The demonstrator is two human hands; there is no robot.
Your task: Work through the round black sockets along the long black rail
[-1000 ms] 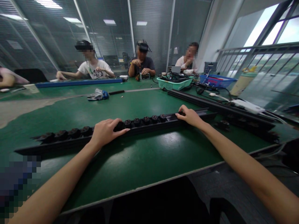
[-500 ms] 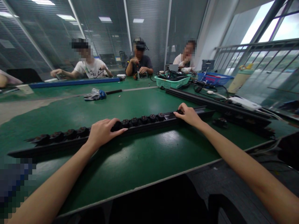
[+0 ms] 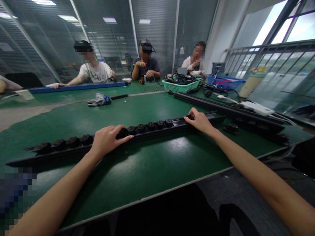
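Note:
A long black rail lies slantwise across the green table, with several round black socket modules sitting in its channel. My left hand is closed around the rail near its middle, thumb along the near side and fingers over the far side, covering part of the row. Farther right, my right hand pinches another small black socket module at the channel, mostly hidden by the fingers. Between that module and the row, a bare stretch of channel shows. One loose black module lies on the table right of the rail.
More black rails lie at the right. Behind them are a green basket of cables, a blue basket and a white power strip. Gloves lie farther back. Three people sit across the table beyond a blue bar.
My right hand has shifted very slightly right along the rail with the module; my left hand keeps its hold. Across the table, the left co-worker's hand has lowered onto the blue bar.

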